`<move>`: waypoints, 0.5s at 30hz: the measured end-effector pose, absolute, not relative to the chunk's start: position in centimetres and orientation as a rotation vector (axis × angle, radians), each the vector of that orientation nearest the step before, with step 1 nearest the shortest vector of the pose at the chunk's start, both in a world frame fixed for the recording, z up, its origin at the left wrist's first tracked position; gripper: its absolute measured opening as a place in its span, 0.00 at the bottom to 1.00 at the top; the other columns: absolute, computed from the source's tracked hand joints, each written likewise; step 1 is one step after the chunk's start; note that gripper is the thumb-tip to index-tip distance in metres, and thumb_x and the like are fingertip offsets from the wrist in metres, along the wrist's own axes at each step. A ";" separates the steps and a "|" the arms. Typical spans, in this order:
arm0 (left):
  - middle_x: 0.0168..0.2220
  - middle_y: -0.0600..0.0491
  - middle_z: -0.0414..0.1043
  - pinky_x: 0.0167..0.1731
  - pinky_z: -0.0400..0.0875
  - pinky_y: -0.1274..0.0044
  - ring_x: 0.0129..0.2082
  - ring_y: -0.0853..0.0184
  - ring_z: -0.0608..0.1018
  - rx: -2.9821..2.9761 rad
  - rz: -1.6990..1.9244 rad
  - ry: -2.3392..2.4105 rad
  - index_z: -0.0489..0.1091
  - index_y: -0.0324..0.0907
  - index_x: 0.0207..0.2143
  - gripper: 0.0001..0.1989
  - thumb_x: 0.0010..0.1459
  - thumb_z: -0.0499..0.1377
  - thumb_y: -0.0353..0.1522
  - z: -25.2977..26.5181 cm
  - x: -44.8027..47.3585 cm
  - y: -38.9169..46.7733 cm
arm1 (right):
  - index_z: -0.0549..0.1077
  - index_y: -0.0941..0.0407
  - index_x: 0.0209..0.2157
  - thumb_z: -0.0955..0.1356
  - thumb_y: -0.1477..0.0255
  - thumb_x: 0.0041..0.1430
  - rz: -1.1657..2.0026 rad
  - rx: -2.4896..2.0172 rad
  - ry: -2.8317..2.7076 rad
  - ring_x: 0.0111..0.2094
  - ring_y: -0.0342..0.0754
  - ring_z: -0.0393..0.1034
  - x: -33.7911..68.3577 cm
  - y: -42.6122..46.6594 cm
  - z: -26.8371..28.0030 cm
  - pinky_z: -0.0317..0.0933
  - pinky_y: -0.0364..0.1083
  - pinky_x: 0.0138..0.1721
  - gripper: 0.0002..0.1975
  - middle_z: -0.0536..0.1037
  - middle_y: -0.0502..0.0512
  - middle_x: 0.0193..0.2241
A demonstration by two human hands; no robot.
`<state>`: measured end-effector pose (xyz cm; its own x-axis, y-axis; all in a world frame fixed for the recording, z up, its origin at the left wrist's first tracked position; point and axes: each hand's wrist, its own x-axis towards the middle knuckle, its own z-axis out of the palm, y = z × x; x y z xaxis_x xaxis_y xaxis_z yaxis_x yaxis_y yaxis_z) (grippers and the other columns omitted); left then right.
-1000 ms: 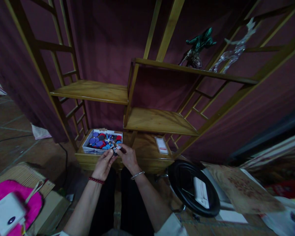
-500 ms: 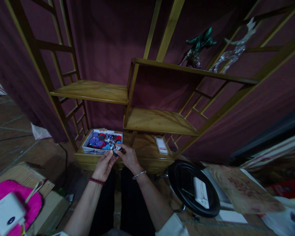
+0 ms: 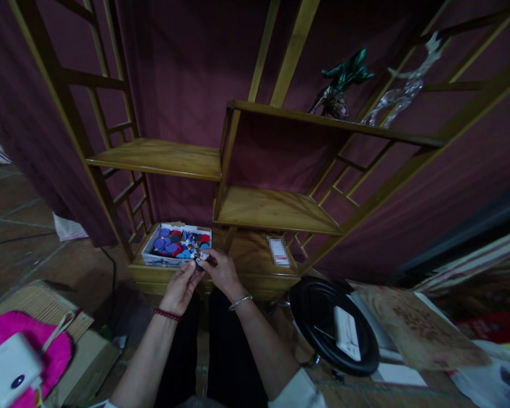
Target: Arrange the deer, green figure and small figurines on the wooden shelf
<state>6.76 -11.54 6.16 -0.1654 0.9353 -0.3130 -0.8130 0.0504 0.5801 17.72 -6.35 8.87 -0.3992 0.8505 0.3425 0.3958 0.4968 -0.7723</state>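
Note:
Both hands meet just in front of a shallow cardboard box (image 3: 164, 262). In it lie several purple, red, blue and dark discs (image 3: 165, 243), mixed with small printed pieces (image 3: 190, 245). My left hand (image 3: 182, 288), a red bead bracelet at its wrist, pinches a small dark round disc (image 3: 199, 266). My right hand (image 3: 223, 275), wearing a silvery bangle, has its fingertips closed on a small white-and-pink piece (image 3: 203, 256) at the disc's upper side. The fingers partly cover both, and whether they are joined I cannot tell.
The box stands on the lowest board of a wooden shelf unit (image 3: 250, 249), beside a pale card (image 3: 279, 252). A black round stool (image 3: 323, 294) bearing a white packet (image 3: 347, 333) is at right. A white device (image 3: 12, 368) sits on a pink cushion (image 3: 57, 351) at left.
The small piece between my fingers has shifted slightly, with a little more of its dark-and-white part showing. My hands stay in nearly the same place before the box.

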 end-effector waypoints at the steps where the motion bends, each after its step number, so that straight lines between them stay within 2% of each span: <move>1: 0.29 0.53 0.74 0.39 0.69 0.76 0.29 0.72 0.75 0.203 1.562 0.776 0.70 0.37 0.27 0.05 0.44 0.62 0.28 6.1 6.8 -11.6 | 0.72 0.52 0.37 0.67 0.72 0.48 0.771 -1.029 -1.996 0.31 0.42 0.68 17.7 -6.4 8.9 0.61 0.40 0.34 0.11 0.73 0.50 0.32; 15: 0.30 0.55 0.74 0.39 0.68 0.78 0.29 0.73 0.74 0.220 1.604 0.746 0.71 0.39 0.31 0.09 0.43 0.62 0.25 6.3 6.9 -11.8 | 0.71 0.53 0.35 0.66 0.70 0.48 0.733 -1.102 -1.981 0.30 0.42 0.68 17.5 -6.7 9.3 0.61 0.40 0.33 0.09 0.74 0.49 0.30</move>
